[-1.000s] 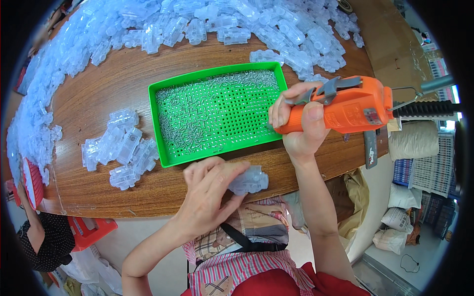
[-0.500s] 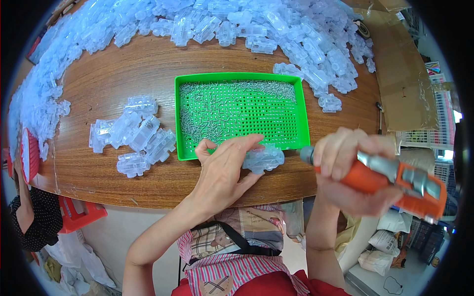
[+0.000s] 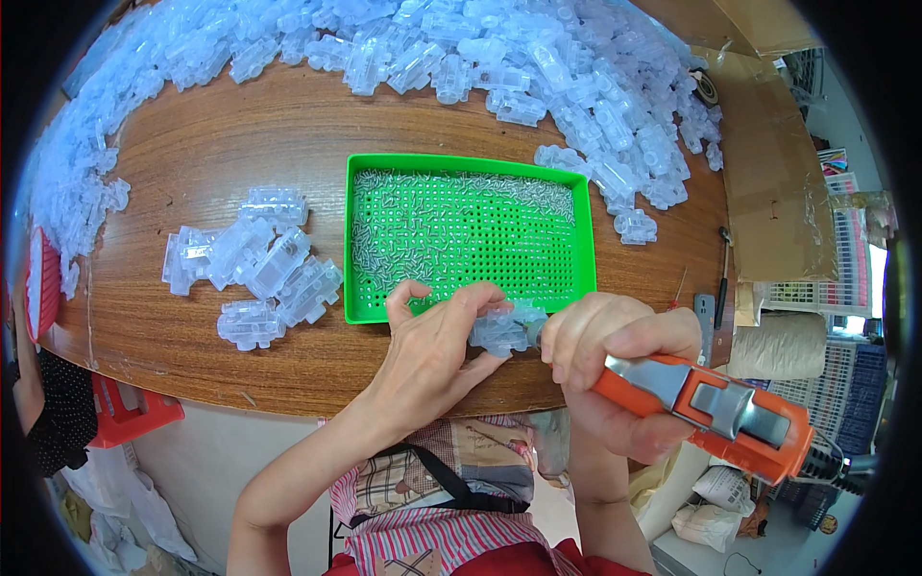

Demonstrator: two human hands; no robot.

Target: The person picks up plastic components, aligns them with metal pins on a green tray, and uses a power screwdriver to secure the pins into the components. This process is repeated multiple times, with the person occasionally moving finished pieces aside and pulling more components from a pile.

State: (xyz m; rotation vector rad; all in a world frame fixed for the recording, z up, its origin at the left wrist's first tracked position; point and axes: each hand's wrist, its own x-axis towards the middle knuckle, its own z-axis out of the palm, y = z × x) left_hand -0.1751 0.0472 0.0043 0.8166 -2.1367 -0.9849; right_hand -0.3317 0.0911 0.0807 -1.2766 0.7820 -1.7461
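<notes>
My left hand (image 3: 423, 357) holds a clear plastic casing (image 3: 497, 328) at the near edge of a green perforated tray (image 3: 590, 240). Its thumb is on the near side and its fingers are on the far side. Wrapped in my right hand (image 3: 615, 360) is an orange power screwdriver (image 3: 754, 427), its cord trailing off to the right. The tool's nose meets the right end of the casing; the bit itself is hard to make out. Small silver screws (image 3: 392, 257) lie scattered in the tray, thickest along its left and far sides.
A loose group of similar clear casings (image 3: 254, 254) lies left of the tray. A large heap of them (image 3: 567, 72) curves along the table's far and left sides. Cardboard (image 3: 778, 173) stands at the right edge, near a dark-handled tool (image 3: 722, 278).
My right hand has brought the screwdriver leftward to the casing, closing the gap between them. My left hand keeps its hold on the casing. The view has shifted slightly.
</notes>
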